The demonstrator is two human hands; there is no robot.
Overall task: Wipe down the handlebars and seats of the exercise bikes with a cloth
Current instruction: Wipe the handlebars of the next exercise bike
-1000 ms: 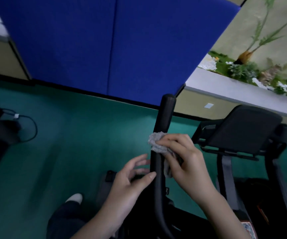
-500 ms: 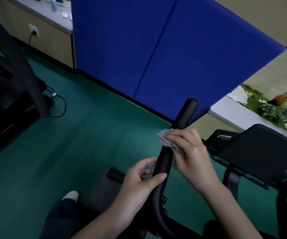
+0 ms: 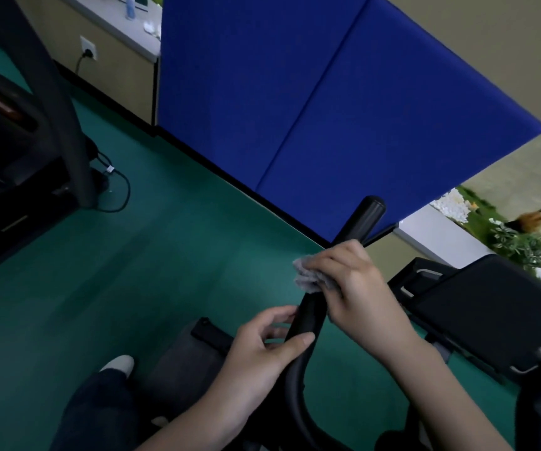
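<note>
Cloth [image 3: 308, 277] — higher up handlebar [image 3: 360, 219] | right hand [image 3: 357, 288] gripping — left hand [image 3: 262, 346] steadying

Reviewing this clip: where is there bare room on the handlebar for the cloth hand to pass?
Bare bar runs from the right hand with the cloth up to the handlebar end cap. Below, a short bare stretch, then crowded: the left hand grips the bar.
</note>
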